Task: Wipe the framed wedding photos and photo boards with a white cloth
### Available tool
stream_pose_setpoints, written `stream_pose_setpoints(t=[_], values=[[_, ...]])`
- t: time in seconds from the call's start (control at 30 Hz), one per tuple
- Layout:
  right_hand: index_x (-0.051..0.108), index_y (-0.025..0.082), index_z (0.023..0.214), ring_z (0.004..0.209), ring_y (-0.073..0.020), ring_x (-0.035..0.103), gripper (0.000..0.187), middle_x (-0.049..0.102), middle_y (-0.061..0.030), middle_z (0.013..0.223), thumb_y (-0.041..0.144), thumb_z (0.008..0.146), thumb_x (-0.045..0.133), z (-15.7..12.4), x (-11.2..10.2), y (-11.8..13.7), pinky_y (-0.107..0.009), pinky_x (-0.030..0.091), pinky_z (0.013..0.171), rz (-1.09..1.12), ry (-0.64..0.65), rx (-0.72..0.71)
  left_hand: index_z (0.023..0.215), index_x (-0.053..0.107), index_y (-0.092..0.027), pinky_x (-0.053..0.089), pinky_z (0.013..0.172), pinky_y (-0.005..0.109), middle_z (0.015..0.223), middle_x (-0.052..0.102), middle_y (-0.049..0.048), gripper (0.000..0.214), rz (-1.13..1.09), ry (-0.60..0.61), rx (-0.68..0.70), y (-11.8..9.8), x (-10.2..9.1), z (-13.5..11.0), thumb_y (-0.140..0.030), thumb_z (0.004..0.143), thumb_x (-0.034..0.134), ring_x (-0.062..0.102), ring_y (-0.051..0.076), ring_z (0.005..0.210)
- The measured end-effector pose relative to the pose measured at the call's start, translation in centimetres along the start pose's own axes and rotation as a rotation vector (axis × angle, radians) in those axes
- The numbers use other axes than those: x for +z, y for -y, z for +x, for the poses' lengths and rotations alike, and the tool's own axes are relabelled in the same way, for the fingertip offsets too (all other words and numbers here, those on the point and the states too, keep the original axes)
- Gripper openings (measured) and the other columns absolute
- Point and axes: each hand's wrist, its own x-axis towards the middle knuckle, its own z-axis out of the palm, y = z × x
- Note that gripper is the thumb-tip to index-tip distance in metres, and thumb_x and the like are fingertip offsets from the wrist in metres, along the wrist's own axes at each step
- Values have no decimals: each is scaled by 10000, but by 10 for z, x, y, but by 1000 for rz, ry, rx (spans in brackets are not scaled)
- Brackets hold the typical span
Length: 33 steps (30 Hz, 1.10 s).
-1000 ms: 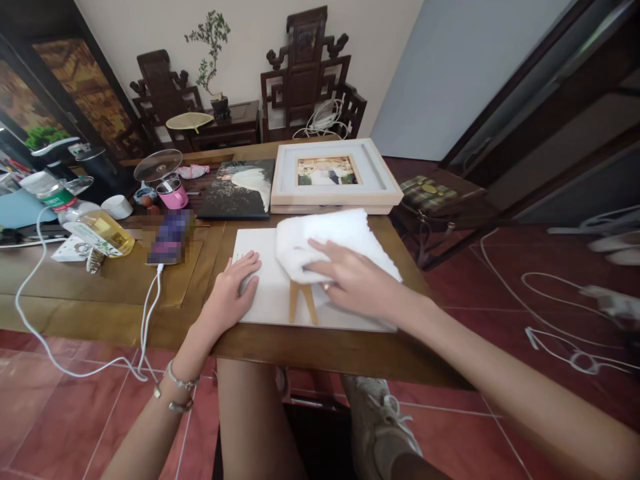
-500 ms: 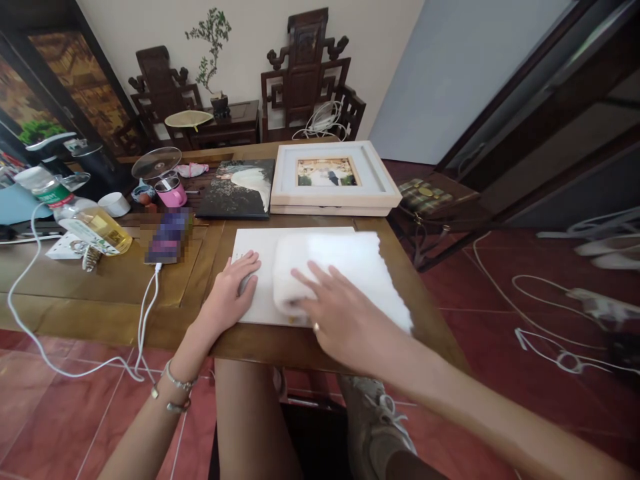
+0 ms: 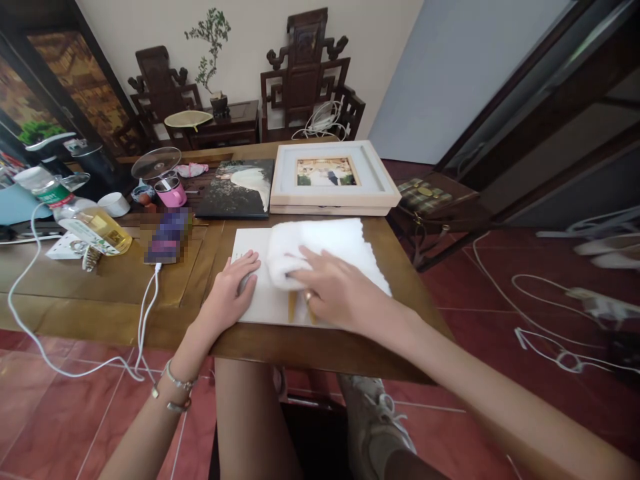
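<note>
My left hand [image 3: 233, 287] lies flat with its fingers stretched out on the left part of a flat white panel [image 3: 254, 303]. The panel rests on the wooden table near its front edge. On the panel's right part is a folded white cloth [image 3: 340, 237], its wavy edge hanging over the panel's right side. My right hand [image 3: 333, 283] grips the cloth from above, a ring on one finger and the fingertips sunk into the folds. Below the cloth, gold-coloured marks [image 3: 291, 308] show on the panel; the cloth and my hand hide the rest of it.
Behind the panel lie a dark picture panel [image 3: 240, 190] and a pale wooden frame box [image 3: 335, 187]. To the left are a phone [image 3: 169, 237] on a cable, a bottle of yellow liquid [image 3: 95, 227] and a pink mug [image 3: 171, 192]. White cables trail over the table edge.
My right hand has pushed the cloth away from me and slightly left, uncovering more of the gold marks on the panel. My left hand has stayed in place.
</note>
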Motion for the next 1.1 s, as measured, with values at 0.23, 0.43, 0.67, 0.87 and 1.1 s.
stream_pose_setpoints(t=[0.23,0.43,0.67,0.87,1.1], values=[[641,145,1235,1386,-356,366,457,497,-143,1453,66,817,476,35,11,-21,-553,358,1093,-107,-31,56,1182,654,-187,254,1171,581,1370,589,139,325,-3,4,-8,-1,0,0,-242,925,463,485,268,1346],[687,126,1187,1407,-419,287,455,425,-159,1500,25,785,498,11,10,16,-622,295,1110,-176,82,49,1183,655,-186,253,1170,581,1373,588,138,327,-14,8,-14,-2,-1,0,-238,924,464,480,275,1349],[761,184,1048,1354,-420,390,383,531,-129,1417,96,724,576,-43,-7,64,-621,378,1068,23,189,-172,1182,657,-196,252,1177,572,1374,591,126,347,-8,27,6,0,-2,0,-178,902,452,477,267,1353],[754,194,1054,1368,-353,398,390,552,-78,1407,102,739,542,-30,-3,53,-571,369,1091,72,136,-62,1210,641,-173,258,1165,591,1380,583,139,382,5,35,12,-1,-2,0,-149,898,422,464,279,1362],[664,165,1230,1435,-308,281,441,429,-61,1510,98,824,505,28,13,4,-503,244,1169,-72,29,84,1159,663,-179,265,1167,572,1353,605,138,317,2,1,-1,0,-1,1,-218,916,463,491,281,1340]])
